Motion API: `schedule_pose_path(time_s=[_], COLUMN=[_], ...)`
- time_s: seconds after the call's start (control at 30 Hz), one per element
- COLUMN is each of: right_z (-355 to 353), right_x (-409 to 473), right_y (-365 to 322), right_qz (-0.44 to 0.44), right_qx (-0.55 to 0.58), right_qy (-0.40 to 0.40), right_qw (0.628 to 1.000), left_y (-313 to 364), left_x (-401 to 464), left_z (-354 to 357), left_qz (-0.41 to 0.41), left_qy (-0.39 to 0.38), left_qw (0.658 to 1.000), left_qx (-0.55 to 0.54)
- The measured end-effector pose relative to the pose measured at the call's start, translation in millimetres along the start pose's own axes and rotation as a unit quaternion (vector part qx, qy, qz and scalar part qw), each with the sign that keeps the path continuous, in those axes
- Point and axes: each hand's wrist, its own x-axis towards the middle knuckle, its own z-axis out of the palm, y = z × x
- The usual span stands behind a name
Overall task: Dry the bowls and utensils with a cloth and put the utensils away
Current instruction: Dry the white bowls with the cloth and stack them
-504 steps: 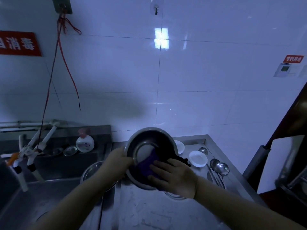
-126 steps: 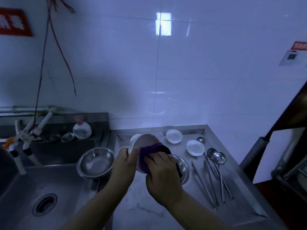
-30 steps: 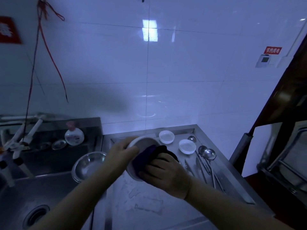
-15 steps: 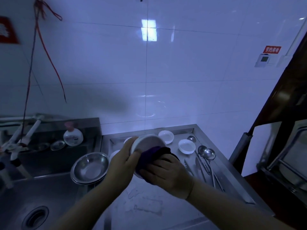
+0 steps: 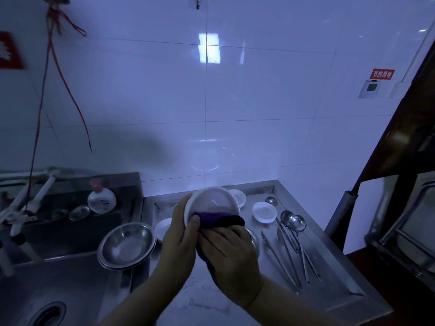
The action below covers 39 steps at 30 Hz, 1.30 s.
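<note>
My left hand [image 5: 180,234] grips a white bowl [image 5: 211,201] by its left rim, tilted with its opening toward me, above the steel counter [image 5: 211,300]. My right hand [image 5: 229,249] presses a purple and black cloth [image 5: 217,220] against the bowl's lower edge. Stacked steel bowls [image 5: 127,244] sit at the counter's left edge, with a small white bowl [image 5: 163,228] beside them. Two more white bowls [image 5: 264,211] [image 5: 239,196] stand at the back. Spoons [image 5: 297,223] and tongs [image 5: 280,257] lie on the right part of the counter.
A steel sink [image 5: 47,290] with a drain lies to the left, with taps [image 5: 28,196] and a soap bottle [image 5: 101,200] behind it. White tiled wall runs behind. A dark cabinet edge [image 5: 400,149] and a steel rack [image 5: 412,231] stand to the right.
The bowl has turned so its opening faces me, and the cloth has slid from inside it to its lower edge. The view has tilted down a little.
</note>
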Motion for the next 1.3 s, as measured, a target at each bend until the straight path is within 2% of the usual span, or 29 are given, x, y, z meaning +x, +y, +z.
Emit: schedule_pose_path(time_s=[0.07, 0.13, 0.23, 0.3, 0.4, 0.53, 0.6, 0.67, 0.73, 0.8, 0.9, 1.07, 1.17, 1.3], right_z=[-3, -9, -16, -17, -16, -9, -3, 0, -5, -13, -20, -17, -15, -14], right_x=[-4, -6, -4, -3, -4, -3, 1, 2, 1, 2, 8, 22, 31, 35], right_y=[12, 33, 64, 76, 69, 39, 22, 12, 11, 23, 46, 64, 66, 64], right_qz=[-0.048, -0.141, -0.274, -0.314, -0.29, -0.153, -0.071, -0.031, -0.021, -0.051, -0.114, -0.202, -0.282, -0.365], right_qx=[0.003, -0.011, -0.026, -0.021, -0.008, -0.012, -0.016, -0.01, 0.036, 0.088, 0.111, 0.082, 0.06, -0.04], right_qy=[-0.031, -0.073, -0.132, -0.15, -0.139, -0.083, -0.062, -0.073, -0.119, -0.195, -0.285, -0.301, -0.321, -0.336], right_qw=[0.998, 0.987, 0.952, 0.937, 0.947, 0.985, 0.995, 0.997, 0.992, 0.975, 0.945, 0.929, 0.902, 0.867], left_y=[-2, -2, 2, 5, 3, -9, -13, -13, -12, -12, -12, -12, -18, -26], left_x=[2, 4, 10, 19, 28, 13, 4, 3, 4, 7, 8, 23, 32, 40], left_z=[-7, -13, -19, -24, -31, -20, -10, -8, -14, -23, -29, -39, -46, -53], left_qz=[-0.013, -0.034, -0.076, -0.13, -0.18, -0.129, -0.094, -0.086, -0.083, -0.086, -0.108, -0.15, -0.221, -0.266], left_qy=[-0.019, -0.051, -0.114, -0.162, -0.195, -0.092, -0.033, -0.006, -0.018, -0.036, -0.062, -0.135, -0.174, -0.223], left_qw=[0.999, 0.996, 0.989, 0.978, 0.964, 0.985, 0.994, 0.996, 0.996, 0.995, 0.992, 0.979, 0.96, 0.938], left_qx=[0.032, 0.057, 0.049, 0.025, 0.012, 0.073, 0.039, 0.008, 0.02, 0.036, 0.026, 0.015, 0.0, -0.016])
